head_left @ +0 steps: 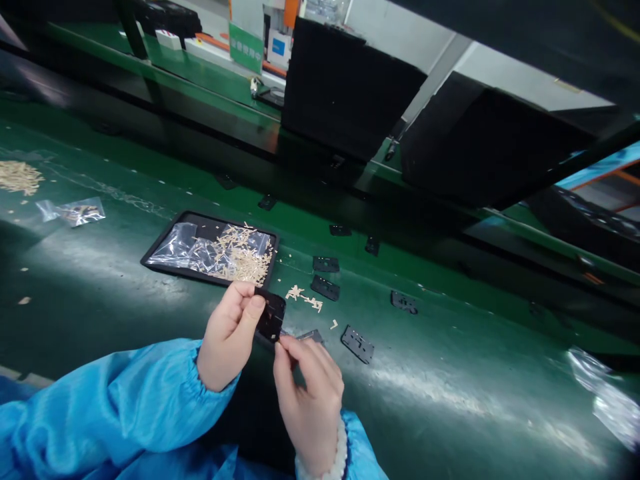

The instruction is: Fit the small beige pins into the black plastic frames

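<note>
My left hand (231, 333) grips a flat black plastic plate (273, 316) by its left side, thumb on top. At the plate's lower right corner my right hand (311, 387) has thumb and forefinger pinched together; whether a small part sits between the fingertips is hidden. A tiny pale speck shows on the plate near that corner. Just beyond the hands lie a few small cream-coloured pieces (295, 293) on the green table. Partly behind my right fingers rests another dark plate (311, 335), and a black plate with slots (357, 345) lies to the right.
A black tray (173, 270) holds clear plastic bags and a heap of cream pieces (245, 260). More black plates (325, 288) are scattered beyond my hands. A small bag (83, 212) and a pile of pieces (19, 177) lie left, clear plastic (607, 400) right. A dark shelf (210, 143) crosses behind.
</note>
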Motion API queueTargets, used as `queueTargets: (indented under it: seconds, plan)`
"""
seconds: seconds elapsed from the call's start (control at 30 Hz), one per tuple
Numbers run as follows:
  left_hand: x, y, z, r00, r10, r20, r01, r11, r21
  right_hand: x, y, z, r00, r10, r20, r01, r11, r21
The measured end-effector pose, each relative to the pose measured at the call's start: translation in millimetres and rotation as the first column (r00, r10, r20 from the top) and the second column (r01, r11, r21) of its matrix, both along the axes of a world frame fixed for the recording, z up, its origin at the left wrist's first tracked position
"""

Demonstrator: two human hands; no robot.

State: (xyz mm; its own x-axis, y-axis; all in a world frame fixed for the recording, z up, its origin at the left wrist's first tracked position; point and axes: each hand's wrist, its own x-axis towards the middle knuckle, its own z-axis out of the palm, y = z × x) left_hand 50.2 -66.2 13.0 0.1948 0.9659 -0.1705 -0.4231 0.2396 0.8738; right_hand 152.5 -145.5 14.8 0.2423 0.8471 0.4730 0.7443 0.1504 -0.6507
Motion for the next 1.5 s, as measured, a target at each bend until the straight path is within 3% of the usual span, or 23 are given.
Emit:
queueTargets:
  seconds: [0.13,0.27,0.33,0.43,0.5,0.7,0.83,0.93,1.13,1.27,1.5]
  plan:
    - [2.8,-3.9,1.5,0.997,0.071,0.007,-0.071,0.997,0.033,-7.4,-2.3,-1.3,0.927,-0.076,0.367,0.048,0.995,0.083]
    - [5.5,2.6,8.6,0.998,0.056,0.025,-0.055,0.998,-0.035,-10.3,-5.9,3.2,0.887,-0.075,0.456,0.053,0.997,0.062]
    - [7.9,9.4,14.4,0.999,0.010,0.044,-0.002,0.983,-0.183,-4.7,-7.4,5.7,0.916,0.005,0.401,-0.020,0.999,0.033]
    - [11.8,18.2,21.6,0.996,-0.031,0.085,0.064,0.907,-0.416,11.3,-4.5,6.0,0.985,0.111,0.130,-0.113,0.994,0.007]
    - [13.7,20.2,23.1,0.995,-0.037,0.092,0.078,0.869,-0.489,22.5,2.2,3.9,0.987,0.154,-0.037,-0.154,0.988,0.009]
    - [14.2,14.2,12.3,0.974,-0.193,0.118,0.227,0.817,-0.530,37.5,24.3,-5.4,0.927,0.325,-0.190,-0.325,0.945,0.030]
    - [14.5,13.3,2.9,0.941,-0.309,0.135,0.334,0.796,-0.505,39.7,27.5,-9.1,0.913,0.277,-0.298,-0.281,0.959,0.031]
    - [16.8,15.2,1.6,0.936,-0.328,0.131,0.343,0.756,-0.558,41.9,28.4,-9.2,0.885,0.238,-0.400,-0.265,0.964,-0.012]
    - [21.0,18.3,6.0,0.952,-0.286,0.111,0.294,0.744,-0.600,42.5,29.5,-13.2,0.710,0.180,-0.680,-0.326,0.941,-0.091]
    - [20.8,16.8,4.8,0.949,-0.292,0.120,0.303,0.736,-0.605,39.6,28.8,-14.6,0.701,0.147,-0.697,-0.296,0.950,-0.098]
    - [22.0,15.5,4.3,0.951,-0.279,0.137,0.303,0.739,-0.602,36.7,28.0,-5.1,0.834,0.158,-0.529,-0.232,0.970,-0.076]
